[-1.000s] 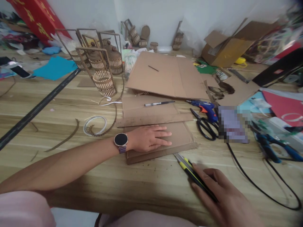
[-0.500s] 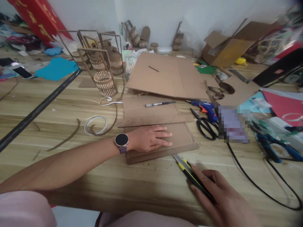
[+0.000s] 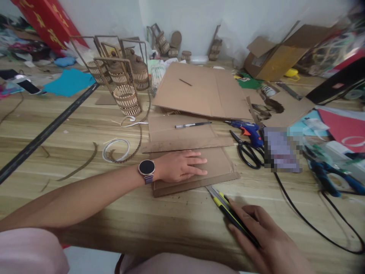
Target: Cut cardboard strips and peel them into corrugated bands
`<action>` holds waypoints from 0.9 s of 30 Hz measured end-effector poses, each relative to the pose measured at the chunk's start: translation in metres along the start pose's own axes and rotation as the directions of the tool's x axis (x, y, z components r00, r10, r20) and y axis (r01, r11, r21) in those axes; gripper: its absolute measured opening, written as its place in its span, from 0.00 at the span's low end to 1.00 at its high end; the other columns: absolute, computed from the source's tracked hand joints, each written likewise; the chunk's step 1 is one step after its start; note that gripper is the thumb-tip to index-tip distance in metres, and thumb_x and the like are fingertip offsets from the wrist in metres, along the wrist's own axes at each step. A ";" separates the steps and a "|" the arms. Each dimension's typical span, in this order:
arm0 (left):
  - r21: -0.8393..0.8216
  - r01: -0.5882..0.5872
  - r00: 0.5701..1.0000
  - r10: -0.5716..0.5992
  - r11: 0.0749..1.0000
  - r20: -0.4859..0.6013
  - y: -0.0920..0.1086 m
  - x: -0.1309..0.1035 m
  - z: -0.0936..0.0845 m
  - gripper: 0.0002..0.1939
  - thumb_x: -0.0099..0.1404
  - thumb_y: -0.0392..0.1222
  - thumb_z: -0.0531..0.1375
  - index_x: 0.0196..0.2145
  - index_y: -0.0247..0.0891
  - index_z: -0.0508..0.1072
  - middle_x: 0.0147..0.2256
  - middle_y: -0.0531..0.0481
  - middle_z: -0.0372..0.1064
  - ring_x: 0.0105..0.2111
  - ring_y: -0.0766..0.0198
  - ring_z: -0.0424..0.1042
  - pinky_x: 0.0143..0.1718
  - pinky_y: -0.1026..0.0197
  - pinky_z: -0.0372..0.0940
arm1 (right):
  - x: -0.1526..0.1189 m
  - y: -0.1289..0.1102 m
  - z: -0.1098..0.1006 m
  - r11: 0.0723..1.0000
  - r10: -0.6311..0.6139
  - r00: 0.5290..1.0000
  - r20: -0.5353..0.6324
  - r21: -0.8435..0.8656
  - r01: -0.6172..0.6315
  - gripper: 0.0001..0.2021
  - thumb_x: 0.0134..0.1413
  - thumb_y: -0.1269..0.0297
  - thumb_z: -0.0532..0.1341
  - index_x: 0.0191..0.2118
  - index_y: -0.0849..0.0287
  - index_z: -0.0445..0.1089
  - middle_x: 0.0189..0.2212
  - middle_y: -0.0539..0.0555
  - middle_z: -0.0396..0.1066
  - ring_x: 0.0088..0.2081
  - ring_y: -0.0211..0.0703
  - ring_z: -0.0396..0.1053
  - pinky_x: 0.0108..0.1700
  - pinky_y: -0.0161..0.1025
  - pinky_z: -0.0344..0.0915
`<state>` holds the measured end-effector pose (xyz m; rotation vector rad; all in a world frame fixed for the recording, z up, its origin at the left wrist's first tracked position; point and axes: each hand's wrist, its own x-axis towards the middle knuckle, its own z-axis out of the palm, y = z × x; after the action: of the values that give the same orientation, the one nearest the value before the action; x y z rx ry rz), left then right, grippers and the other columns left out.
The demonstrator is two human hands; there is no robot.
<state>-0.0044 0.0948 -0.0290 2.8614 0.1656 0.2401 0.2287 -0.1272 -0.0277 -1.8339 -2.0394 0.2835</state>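
Observation:
My left hand (image 3: 181, 166) lies flat with fingers spread on a piece of brown cardboard (image 3: 218, 161) on the wooden table. A watch is on that wrist. One cardboard strip (image 3: 196, 184) runs along the piece's near edge, and another strip (image 3: 188, 145) lies across it beyond my fingers. In my right hand (image 3: 261, 232) is a black and yellow utility knife (image 3: 225, 207), its blade pointing up and left, the tip close to the near strip. Whether the tip touches the cardboard I cannot tell. A pen (image 3: 193, 125) rests on the cardboard farther back.
Black-handled scissors (image 3: 248, 152) and a blue glue gun (image 3: 246, 131) lie to the right, with a black cord (image 3: 296, 220) curving nearer. Small slatted baskets (image 3: 127, 99) stand at back left. A large cardboard sheet (image 3: 202, 91) covers the back middle; a tape roll (image 3: 115, 150) lies left.
The knife tip has shifted very slightly left along the near strip with my right hand. My left hand stays flat in the same place.

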 end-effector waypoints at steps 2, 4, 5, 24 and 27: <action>-0.005 0.000 1.000 0.000 1.000 0.001 0.000 0.000 0.000 0.20 0.74 0.38 0.51 0.60 0.44 0.70 0.66 0.46 0.60 0.68 0.52 0.53 0.68 0.47 0.54 | 0.000 0.001 0.000 1.000 -0.006 1.000 0.012 0.007 0.006 0.22 0.67 0.54 0.53 0.62 0.53 0.66 0.42 0.57 0.70 0.37 0.43 0.76 0.37 0.36 0.75; -0.006 0.003 1.000 -0.003 1.000 -0.004 0.000 0.000 0.000 0.20 0.74 0.38 0.51 0.60 0.44 0.70 0.66 0.47 0.60 0.68 0.52 0.53 0.68 0.47 0.53 | 0.001 0.000 0.001 1.000 -0.011 1.000 0.026 0.014 0.010 0.21 0.67 0.54 0.53 0.62 0.53 0.66 0.42 0.57 0.70 0.37 0.44 0.76 0.38 0.37 0.75; -0.008 0.002 1.000 -0.002 1.000 -0.007 0.000 0.000 0.000 0.20 0.74 0.38 0.51 0.60 0.44 0.70 0.66 0.46 0.60 0.68 0.52 0.53 0.68 0.47 0.53 | 0.001 0.000 0.001 1.000 -0.010 1.000 0.028 0.015 0.010 0.21 0.68 0.54 0.53 0.62 0.53 0.66 0.42 0.57 0.70 0.38 0.44 0.76 0.38 0.37 0.75; -0.050 -0.005 0.999 0.004 0.999 -0.035 -0.003 -0.002 0.001 0.20 0.74 0.38 0.51 0.60 0.43 0.70 0.66 0.45 0.59 0.68 0.53 0.52 0.69 0.46 0.52 | -0.002 0.002 -0.014 0.997 0.015 0.998 0.057 0.077 -0.019 0.20 0.66 0.54 0.56 0.60 0.50 0.69 0.43 0.56 0.72 0.40 0.44 0.77 0.41 0.36 0.76; -0.044 -0.025 0.999 0.023 0.999 -0.046 -0.004 -0.003 0.001 0.20 0.74 0.38 0.50 0.60 0.37 0.70 0.65 0.41 0.60 0.68 0.51 0.53 0.69 0.46 0.52 | 0.001 0.005 -0.020 0.998 -0.041 0.991 0.124 0.061 0.033 0.21 0.65 0.56 0.57 0.61 0.50 0.67 0.43 0.56 0.72 0.40 0.43 0.78 0.41 0.33 0.75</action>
<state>-0.0072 0.0976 -0.0310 2.8169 0.1336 0.3097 0.2419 -0.1277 -0.0111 -1.7820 -2.1227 0.4538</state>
